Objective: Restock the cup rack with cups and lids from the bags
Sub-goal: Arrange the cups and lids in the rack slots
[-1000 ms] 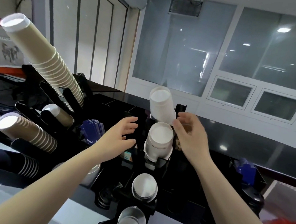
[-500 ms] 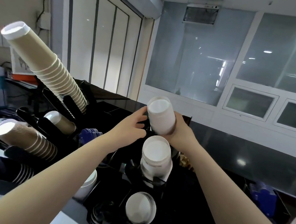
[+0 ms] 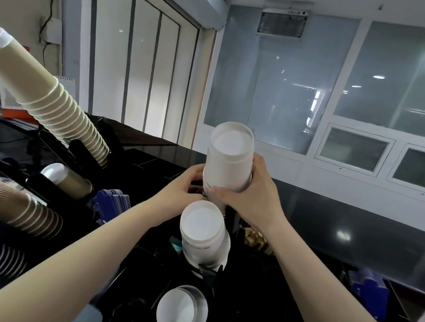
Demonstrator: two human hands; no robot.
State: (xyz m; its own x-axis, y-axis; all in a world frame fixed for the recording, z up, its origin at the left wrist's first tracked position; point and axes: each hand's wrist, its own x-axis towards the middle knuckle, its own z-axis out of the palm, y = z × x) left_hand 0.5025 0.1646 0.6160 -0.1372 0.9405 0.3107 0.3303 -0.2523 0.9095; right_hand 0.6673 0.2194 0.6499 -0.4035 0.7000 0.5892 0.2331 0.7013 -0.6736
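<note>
Gripping the white cup stack [image 3: 229,160] at its base, right hand [image 3: 249,195] and left hand [image 3: 178,187] crowd the rack [image 3: 205,273].

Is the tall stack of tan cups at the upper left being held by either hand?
No, the tan cup stack sits alone in the rack, while the left hand and right hand hold the white cup stack.

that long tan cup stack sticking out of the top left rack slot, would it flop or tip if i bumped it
Probably yes. The tan cup stack juts far out of its black holder at a slant, held only at its lower end, so a bump could sway it. The nested cups look like light paper and may slide apart. The rims look thin, so they would likely dent if squeezed.
</note>
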